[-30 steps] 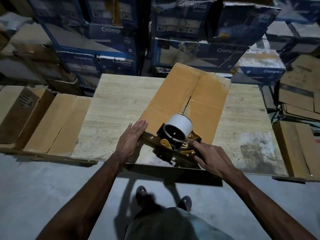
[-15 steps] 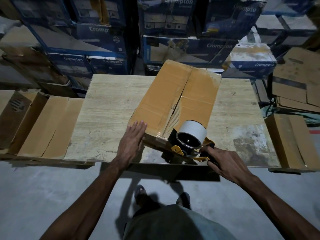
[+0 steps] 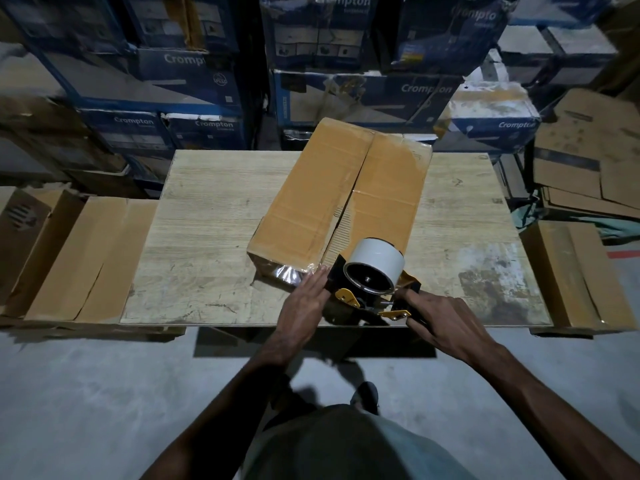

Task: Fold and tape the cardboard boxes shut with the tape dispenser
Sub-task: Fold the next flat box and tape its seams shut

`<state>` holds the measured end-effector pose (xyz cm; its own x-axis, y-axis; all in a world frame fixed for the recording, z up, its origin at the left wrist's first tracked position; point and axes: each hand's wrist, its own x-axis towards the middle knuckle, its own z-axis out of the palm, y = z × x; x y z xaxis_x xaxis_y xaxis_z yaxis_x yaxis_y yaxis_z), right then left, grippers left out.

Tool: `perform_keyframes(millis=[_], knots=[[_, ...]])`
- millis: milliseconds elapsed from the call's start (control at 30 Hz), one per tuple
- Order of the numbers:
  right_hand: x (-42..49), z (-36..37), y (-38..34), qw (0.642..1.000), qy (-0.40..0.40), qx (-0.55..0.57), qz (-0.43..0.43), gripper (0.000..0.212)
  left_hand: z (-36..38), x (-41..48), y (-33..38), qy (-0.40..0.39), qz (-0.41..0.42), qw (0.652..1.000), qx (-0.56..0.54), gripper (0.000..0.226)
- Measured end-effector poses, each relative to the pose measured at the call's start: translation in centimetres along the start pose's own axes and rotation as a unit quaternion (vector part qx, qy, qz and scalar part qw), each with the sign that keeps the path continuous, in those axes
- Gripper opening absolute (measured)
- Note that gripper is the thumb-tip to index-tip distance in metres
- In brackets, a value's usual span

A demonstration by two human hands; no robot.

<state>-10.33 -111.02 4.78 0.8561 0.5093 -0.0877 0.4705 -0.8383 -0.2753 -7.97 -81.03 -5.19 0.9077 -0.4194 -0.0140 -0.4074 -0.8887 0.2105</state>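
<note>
A long brown cardboard box [image 3: 318, 202] lies on the wooden table [image 3: 207, 244], its two top flaps meeting along a centre seam. Clear tape shines on its near end. The tape dispenser [image 3: 370, 275], black and yellow with a white roll, sits at the box's near right corner. My right hand [image 3: 440, 320] grips the dispenser's handle. My left hand [image 3: 304, 306] lies flat with fingers together against the box's near end, right beside the dispenser.
Flattened and folded cardboard boxes lie left [image 3: 79, 258] and right [image 3: 581, 271] of the table. Stacks of blue printed cartons [image 3: 363, 91] stand behind it. More loose cardboard [image 3: 588, 161] is piled at the far right. Grey floor lies below the table's near edge.
My left hand has slid right along the box's near end until it is next to the dispenser. The dispenser and my right hand have shifted slightly right at the near corner.
</note>
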Motion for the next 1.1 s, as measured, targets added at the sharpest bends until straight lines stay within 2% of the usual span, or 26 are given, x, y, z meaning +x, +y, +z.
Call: perform_keyframes(millis=[133, 233, 300, 500, 633, 700, 767, 833, 900, 967, 1100], knots=[[0.1, -0.5, 0.4, 1.000, -0.019, -0.012, -0.004, 0.049, 0.5, -0.1, -0.8, 0.008, 0.025, 0.999, 0.023, 0.049], [-0.9, -0.8, 1.7, 0.999, -0.031, -0.027, -0.010, 0.049, 0.5, -0.1, -0.5, 0.059, 0.030, 0.998, 0.021, 0.080], [-2.4, -1.1, 3.3, 0.999, -0.035, -0.030, -0.001, 0.050, 0.3, -0.1, -0.5, 0.085, 0.035, 0.996, 0.020, 0.092], [-5.6, -0.7, 5.5, 0.998, -0.041, -0.039, 0.027, 0.056, 0.0, -0.3, -0.3, 0.076, 0.038, 0.996, -0.002, 0.097], [-5.6, 0.2, 5.5, 0.999, -0.031, -0.029, 0.032, 0.052, 0.4, -0.3, 0.5, 0.058, 0.009, 0.997, -0.049, 0.110], [-5.8, 0.4, 5.5, 0.999, -0.031, -0.014, 0.034, 0.050, 0.8, -0.5, 1.4, 0.056, 0.003, 0.998, -0.036, 0.108], [-5.8, 0.6, 5.7, 0.999, -0.026, -0.008, 0.031, 0.049, 1.1, -0.3, 3.4, 0.028, 0.051, 0.998, -0.003, 0.096], [-5.8, 0.8, 5.8, 0.999, -0.021, -0.007, 0.026, 0.048, 1.4, -0.1, 5.8, -0.003, 0.081, 0.997, 0.004, 0.062], [-6.0, 1.1, 5.9, 1.000, -0.015, -0.003, 0.026, 0.048, 1.5, 0.1, 7.8, -0.018, 0.067, 0.998, 0.003, 0.026], [-6.1, 1.3, 6.0, 1.000, -0.009, 0.004, 0.023, 0.048, 1.5, 0.3, 8.6, -0.020, 0.061, 0.998, 0.001, 0.025], [-6.1, 1.3, 6.1, 1.000, 0.002, 0.003, 0.012, 0.045, 1.8, 0.5, 7.1, -0.015, 0.046, 0.999, 0.006, 0.051]])
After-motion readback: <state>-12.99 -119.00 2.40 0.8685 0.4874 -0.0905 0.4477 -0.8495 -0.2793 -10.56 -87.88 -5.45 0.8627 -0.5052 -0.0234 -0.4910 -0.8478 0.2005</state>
